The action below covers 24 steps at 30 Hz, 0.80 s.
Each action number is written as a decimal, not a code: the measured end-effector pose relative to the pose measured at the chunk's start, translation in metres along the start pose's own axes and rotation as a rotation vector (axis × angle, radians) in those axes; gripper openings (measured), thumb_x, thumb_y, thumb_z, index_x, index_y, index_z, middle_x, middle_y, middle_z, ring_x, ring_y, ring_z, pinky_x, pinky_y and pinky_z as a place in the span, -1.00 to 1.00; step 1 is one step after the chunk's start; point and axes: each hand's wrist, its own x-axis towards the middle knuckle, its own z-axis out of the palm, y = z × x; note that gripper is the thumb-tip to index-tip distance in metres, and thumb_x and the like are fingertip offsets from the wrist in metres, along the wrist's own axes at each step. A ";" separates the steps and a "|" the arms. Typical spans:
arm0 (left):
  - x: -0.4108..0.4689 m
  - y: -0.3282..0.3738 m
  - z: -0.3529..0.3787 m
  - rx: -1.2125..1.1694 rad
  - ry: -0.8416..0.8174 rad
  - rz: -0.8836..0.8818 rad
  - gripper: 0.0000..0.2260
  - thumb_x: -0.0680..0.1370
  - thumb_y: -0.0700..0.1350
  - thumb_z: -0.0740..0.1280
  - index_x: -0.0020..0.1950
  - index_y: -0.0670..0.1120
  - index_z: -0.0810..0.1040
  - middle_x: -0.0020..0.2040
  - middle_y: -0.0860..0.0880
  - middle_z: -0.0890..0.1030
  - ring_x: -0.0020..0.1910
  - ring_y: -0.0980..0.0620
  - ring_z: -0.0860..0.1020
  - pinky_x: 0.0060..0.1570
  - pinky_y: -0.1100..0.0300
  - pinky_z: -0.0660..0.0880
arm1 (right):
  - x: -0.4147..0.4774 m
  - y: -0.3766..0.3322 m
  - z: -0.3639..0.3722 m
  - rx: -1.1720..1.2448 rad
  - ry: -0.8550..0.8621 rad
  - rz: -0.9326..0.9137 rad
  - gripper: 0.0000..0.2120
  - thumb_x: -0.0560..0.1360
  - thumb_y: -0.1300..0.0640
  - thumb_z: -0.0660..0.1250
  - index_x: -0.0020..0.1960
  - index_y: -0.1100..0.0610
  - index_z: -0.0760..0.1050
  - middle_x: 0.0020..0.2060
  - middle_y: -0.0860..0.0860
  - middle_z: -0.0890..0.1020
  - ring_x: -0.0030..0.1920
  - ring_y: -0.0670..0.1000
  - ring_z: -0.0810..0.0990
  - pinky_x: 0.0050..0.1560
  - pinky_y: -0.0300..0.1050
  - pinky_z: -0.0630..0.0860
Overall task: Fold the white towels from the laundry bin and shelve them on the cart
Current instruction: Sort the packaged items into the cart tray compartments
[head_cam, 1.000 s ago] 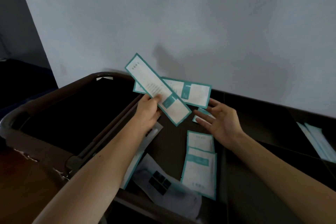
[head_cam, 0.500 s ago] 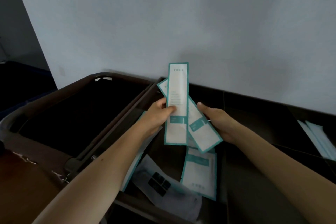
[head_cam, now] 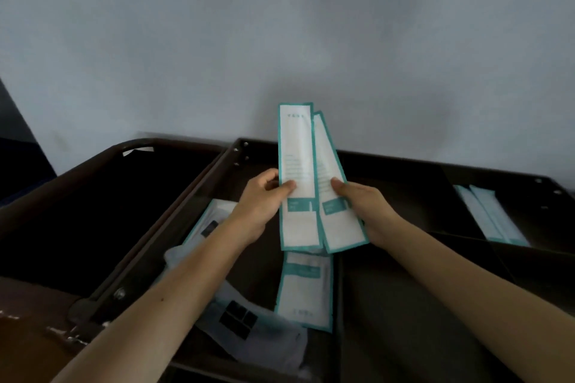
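While both hands sit mid-frame above the cart (head_cam: 404,305), I see fingers of the left hand (head_cam: 261,208) pinching an upright teal-edged packet (head_cam: 297,158), the right hand (head_cam: 367,211) pinching a second packet (head_cam: 340,227) overlapping it; the dark bin (head_cam: 93,211) lies left.

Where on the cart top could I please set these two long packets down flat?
Bare cart top lies between your right hand and the pale blue packets. The section under your left hand is crowded: a teal-edged packet and grey pouch.
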 end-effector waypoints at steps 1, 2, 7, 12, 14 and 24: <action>-0.002 0.005 0.010 -0.015 -0.013 -0.005 -0.86 0.53 -0.32 0.30 -0.13 -0.09 0.56 -0.15 -0.05 0.62 -0.19 0.06 0.58 -0.08 0.22 0.53 | -0.003 -0.004 -0.010 0.028 0.017 0.004 -0.85 0.51 0.13 0.33 -0.14 0.22 0.55 -0.21 0.15 0.67 -0.35 0.05 0.64 -0.28 -0.08 0.63; -0.005 0.011 0.023 -0.038 -0.021 -0.013 -0.87 0.52 -0.33 0.30 -0.13 -0.11 0.55 -0.16 -0.05 0.61 -0.20 0.06 0.57 -0.08 0.22 0.52 | -0.007 -0.008 -0.022 0.044 0.030 0.002 -0.86 0.52 0.13 0.32 -0.13 0.22 0.54 -0.18 0.15 0.66 -0.35 0.05 0.64 -0.29 -0.07 0.63; -0.028 0.028 0.101 -0.049 -0.119 -0.038 -0.90 0.52 -0.31 0.32 -0.08 -0.11 0.52 -0.10 -0.05 0.61 -0.14 0.04 0.58 -0.03 0.19 0.54 | -0.038 -0.028 -0.090 0.051 0.121 -0.033 -0.88 0.54 0.17 0.29 -0.09 0.22 0.53 -0.22 0.13 0.66 -0.41 0.02 0.64 -0.38 -0.11 0.62; -0.063 0.023 0.189 -0.048 -0.262 -0.179 -0.74 0.50 -0.31 0.35 0.15 -0.14 0.43 0.09 -0.14 0.60 0.00 -0.04 0.60 0.01 0.08 0.57 | -0.085 -0.026 -0.182 0.025 0.172 -0.013 -0.92 0.53 0.24 0.28 -0.02 0.23 0.52 -0.19 0.12 0.66 -0.35 0.01 0.66 -0.22 -0.06 0.63; -0.079 0.018 0.221 0.041 -0.309 -0.193 -0.65 0.49 -0.30 0.37 0.24 -0.15 0.39 0.11 -0.13 0.58 0.03 -0.03 0.60 0.03 0.08 0.57 | -0.106 -0.023 -0.217 -0.042 0.199 0.036 -0.96 0.51 0.25 0.31 -0.10 0.22 0.51 -0.26 0.09 0.66 -0.37 0.00 0.65 -0.22 -0.07 0.62; -0.136 -0.005 0.293 0.454 -0.469 0.017 -0.89 0.48 -0.21 0.42 -0.16 0.01 0.58 -0.13 0.01 0.57 -0.13 0.09 0.55 -0.13 0.30 0.49 | -0.173 -0.003 -0.324 -0.220 0.191 0.133 -0.90 0.51 0.22 0.31 -0.16 0.22 0.51 -0.29 0.10 0.67 -0.35 0.02 0.64 -0.18 -0.07 0.60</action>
